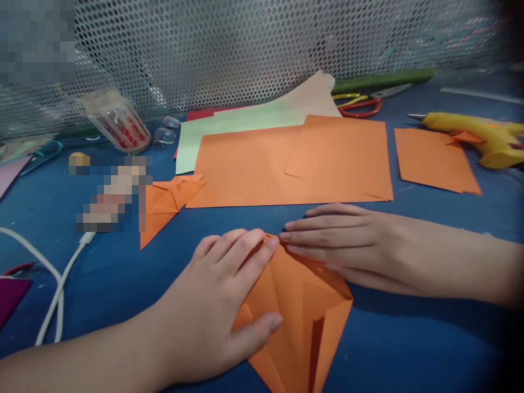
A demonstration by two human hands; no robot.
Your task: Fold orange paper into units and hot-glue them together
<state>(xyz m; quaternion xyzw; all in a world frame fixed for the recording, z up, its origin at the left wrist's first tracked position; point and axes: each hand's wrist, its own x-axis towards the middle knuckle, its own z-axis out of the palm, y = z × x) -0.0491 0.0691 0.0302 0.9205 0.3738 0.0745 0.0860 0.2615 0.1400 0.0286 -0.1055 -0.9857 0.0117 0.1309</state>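
Note:
A folded orange sheet of paper (292, 311) with several creases lies in front of me, its top corner pointing away and its lower end cut off by the frame. My left hand (229, 300) rests over its left side, fingers stretched toward the top corner and thumb apart on the paper. From the right, my right hand (360, 245) lies flat along the upper right edge, its fingertips at the same corner. The two index fingertips nearly meet there. Left of the hands sits a smaller folded orange paper piece (167, 204).
Orange sheets (249, 169) overlap green paper (196, 136) at the back. A smaller orange sheet (434, 161), a yellow glue gun (462, 128) and red-handled scissors (362, 108) lie right. A jar (120, 123), glasses (166, 134) and a white cable (61, 284) are left. Metal mesh (245, 49) stands behind.

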